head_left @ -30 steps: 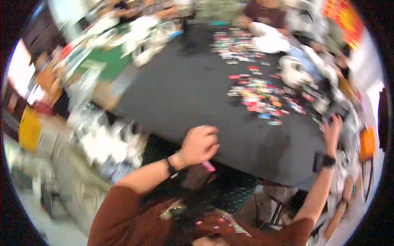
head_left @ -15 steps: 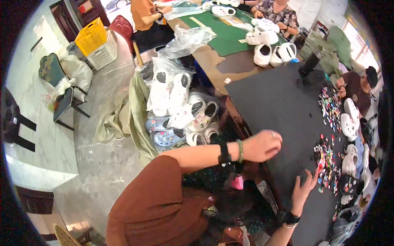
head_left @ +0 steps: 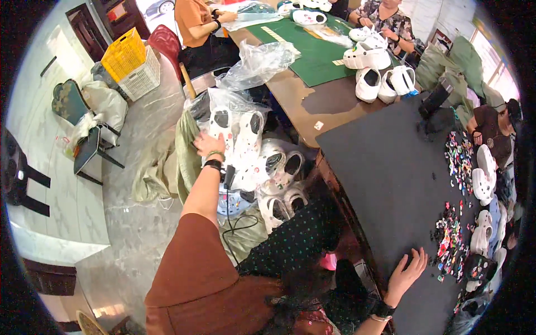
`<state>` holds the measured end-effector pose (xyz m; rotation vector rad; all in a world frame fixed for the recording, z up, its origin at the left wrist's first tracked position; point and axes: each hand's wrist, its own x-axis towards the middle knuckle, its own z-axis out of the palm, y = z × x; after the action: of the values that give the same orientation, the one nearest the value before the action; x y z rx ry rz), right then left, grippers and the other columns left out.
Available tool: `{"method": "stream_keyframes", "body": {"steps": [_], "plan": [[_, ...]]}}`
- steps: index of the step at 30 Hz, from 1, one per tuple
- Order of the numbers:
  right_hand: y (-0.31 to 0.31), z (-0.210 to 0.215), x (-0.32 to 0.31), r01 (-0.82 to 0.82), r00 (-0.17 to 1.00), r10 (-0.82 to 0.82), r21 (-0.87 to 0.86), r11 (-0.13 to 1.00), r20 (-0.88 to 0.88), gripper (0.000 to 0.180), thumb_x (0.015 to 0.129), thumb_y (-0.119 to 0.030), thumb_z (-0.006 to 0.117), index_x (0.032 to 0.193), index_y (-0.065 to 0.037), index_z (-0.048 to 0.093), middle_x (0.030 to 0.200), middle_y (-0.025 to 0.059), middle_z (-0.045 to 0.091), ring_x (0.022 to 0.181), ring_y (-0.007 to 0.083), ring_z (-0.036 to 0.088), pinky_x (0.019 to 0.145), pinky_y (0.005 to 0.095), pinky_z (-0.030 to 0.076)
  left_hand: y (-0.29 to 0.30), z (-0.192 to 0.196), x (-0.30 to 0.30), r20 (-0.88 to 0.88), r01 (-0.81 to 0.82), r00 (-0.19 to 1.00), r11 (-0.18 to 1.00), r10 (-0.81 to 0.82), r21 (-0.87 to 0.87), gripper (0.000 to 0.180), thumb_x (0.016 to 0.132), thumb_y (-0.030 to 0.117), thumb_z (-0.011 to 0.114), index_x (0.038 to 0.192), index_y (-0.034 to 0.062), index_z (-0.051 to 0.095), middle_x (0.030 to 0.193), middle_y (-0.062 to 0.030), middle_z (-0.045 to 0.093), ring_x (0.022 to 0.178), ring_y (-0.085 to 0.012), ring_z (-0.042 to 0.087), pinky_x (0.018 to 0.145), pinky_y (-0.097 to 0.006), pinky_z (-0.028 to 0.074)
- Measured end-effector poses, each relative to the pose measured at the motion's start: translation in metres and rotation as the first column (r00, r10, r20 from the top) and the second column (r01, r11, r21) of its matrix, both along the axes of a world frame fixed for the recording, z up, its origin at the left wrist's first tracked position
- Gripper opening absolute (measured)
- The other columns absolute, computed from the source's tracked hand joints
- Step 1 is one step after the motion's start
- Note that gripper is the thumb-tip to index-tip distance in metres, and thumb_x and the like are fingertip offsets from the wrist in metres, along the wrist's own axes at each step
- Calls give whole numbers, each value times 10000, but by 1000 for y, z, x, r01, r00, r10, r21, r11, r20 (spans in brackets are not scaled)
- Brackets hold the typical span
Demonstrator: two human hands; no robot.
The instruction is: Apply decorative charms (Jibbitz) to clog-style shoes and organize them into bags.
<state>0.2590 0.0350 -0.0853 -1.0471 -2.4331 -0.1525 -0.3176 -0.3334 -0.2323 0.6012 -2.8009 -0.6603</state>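
Note:
My left hand point(head_left: 208, 144) reaches out over a clear plastic bag of white clogs point(head_left: 237, 139) on the floor pile and touches the bag's top; whether the fingers grip it I cannot tell. A dark watch and a green band sit on that wrist. My right hand point(head_left: 407, 274) lies flat with fingers spread on the black mat point(head_left: 385, 173) of the table, near a scatter of small colourful shoe charms point(head_left: 449, 240). More white clogs point(head_left: 279, 184) lie loose under the table's edge.
White clogs point(head_left: 382, 81) stand on the brown table by a green mat point(head_left: 312, 50). Other people sit at the far end and the right side. A yellow crate point(head_left: 125, 53), a white basket, a chair point(head_left: 89, 148) and sacks stand on the tiled floor at left.
My left hand has left the black mat and swung out left to the bag of clogs. My right hand has come down flat on the mat. The view has turned further toward the floor.

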Motion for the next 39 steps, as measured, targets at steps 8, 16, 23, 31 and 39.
{"method": "stream_keyframes", "body": {"steps": [8, 16, 23, 31, 39], "plan": [[5, -5, 0, 14, 1000, -14, -39, 999, -5, 284, 943, -111, 558, 1205, 0, 552, 1329, 187, 548, 1256, 383, 491, 1038, 502, 383, -66, -58, -17, 213, 144, 946, 905, -244, 400, 1457, 543, 858, 694, 1390, -241, 251, 1467, -339, 368, 1329, -398, 437, 1137, -403, 320], [-5, 3, 4, 58, 998, -58, -9, 998, 5, 275, 980, -157, 526, 1204, -2, 561, 1322, 176, 562, 1230, 370, 512, 1025, 471, 386, -31, -52, 29, 423, -79, 869, 773, -255, 629, 805, 820, 749, 552, 898, -39, 697, 739, -132, 683, 764, -297, 653, 744, -464, 489], [0, -7, -10, -9, 1000, 9, -107, 994, -4, 300, 965, -139, 545, 1234, -7, 553, 1363, 183, 533, 1276, 370, 479, 1054, 489, 367, -115, -116, -27, 178, -85, 969, 443, -173, 892, 653, 800, 596, 719, 1038, -9, 670, 896, -59, 688, 731, -238, 621, 662, -434, 476], [2, 8, 1, 8, 1000, -9, 43, 999, 12, 263, 964, -130, 541, 1196, -11, 577, 1312, 170, 576, 1213, 367, 530, 1020, 464, 401, 20, -89, -6, 122, -164, 981, 302, 154, 939, 1124, 615, 541, 895, 1413, -48, 368, 1307, -176, 570, 1007, -295, 628, 833, -439, 528], [0, 3, -5, -16, 1000, 16, 2, 1000, -19, 263, 959, -128, 553, 1192, -12, 586, 1312, 165, 583, 1212, 362, 535, 1019, 458, 406, -43, -45, -14, 95, -79, 994, 249, -54, 965, 798, 663, 311, 908, 1262, -97, 573, 1192, -109, 653, 981, -227, 641, 820, -386, 513]]}}
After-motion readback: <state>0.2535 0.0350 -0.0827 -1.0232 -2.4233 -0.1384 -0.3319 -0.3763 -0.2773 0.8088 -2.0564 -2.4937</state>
